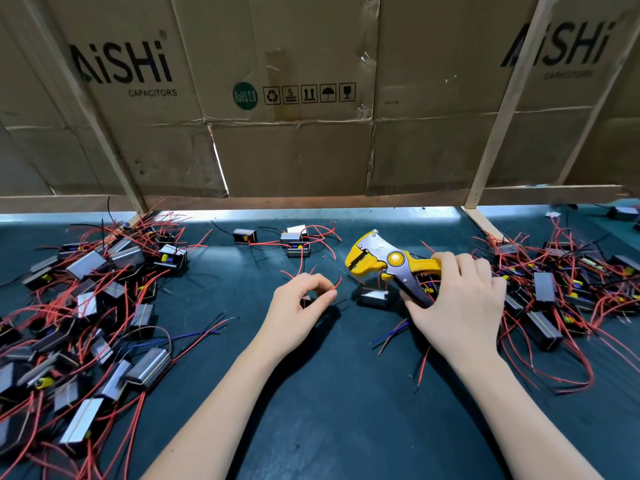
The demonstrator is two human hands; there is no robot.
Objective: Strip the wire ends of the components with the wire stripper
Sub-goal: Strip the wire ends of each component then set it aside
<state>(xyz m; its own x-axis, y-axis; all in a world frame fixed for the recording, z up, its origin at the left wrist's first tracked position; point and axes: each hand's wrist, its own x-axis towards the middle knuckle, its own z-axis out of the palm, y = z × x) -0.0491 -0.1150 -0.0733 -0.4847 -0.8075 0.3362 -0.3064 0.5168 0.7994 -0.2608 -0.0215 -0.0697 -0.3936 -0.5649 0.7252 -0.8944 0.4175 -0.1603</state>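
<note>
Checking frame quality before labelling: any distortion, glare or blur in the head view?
Head view: wide-angle bending, the wooden struts splay outward; a bright glare strip runs along the mat's far edge under the cardboard; right-hand "AiSHi" print is smeared; both hands and the wire stripper are sharp, casting soft shadows.

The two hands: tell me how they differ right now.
The right hand grips the yellow wire stripper by its handles; the left hand pinches a red wire, with a small dark component under its fingers. The right hand sits beside the right-hand pile; the left is mid-mat. Both are bare, over the dark mat.
</note>
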